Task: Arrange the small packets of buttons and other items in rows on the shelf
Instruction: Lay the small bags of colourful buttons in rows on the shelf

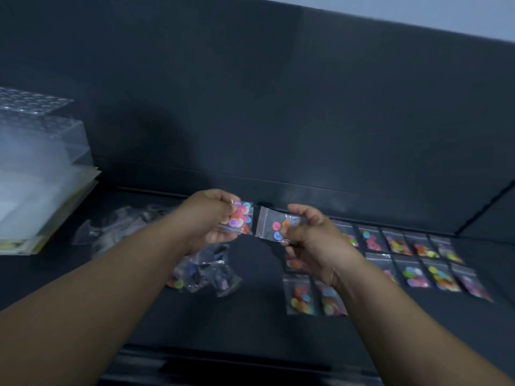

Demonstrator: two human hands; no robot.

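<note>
My left hand (213,215) is closed on a small clear packet of pink, blue and orange buttons (242,217), held above the dark shelf (259,321). Just right of it, my right hand (309,232) grips a second clear packet with a few buttons (274,225). The two packets hang side by side, a small gap between them. On the shelf to the right, several button packets lie in rows (412,257); part of these rows is hidden under my right wrist. A loose heap of unsorted packets (206,271) lies below my left hand.
A stack of clear plastic boxes and trays (36,168) stands at the left on the shelf. The dark back wall (278,121) rises just behind the packets. The shelf's front edge (223,355) runs below my forearms.
</note>
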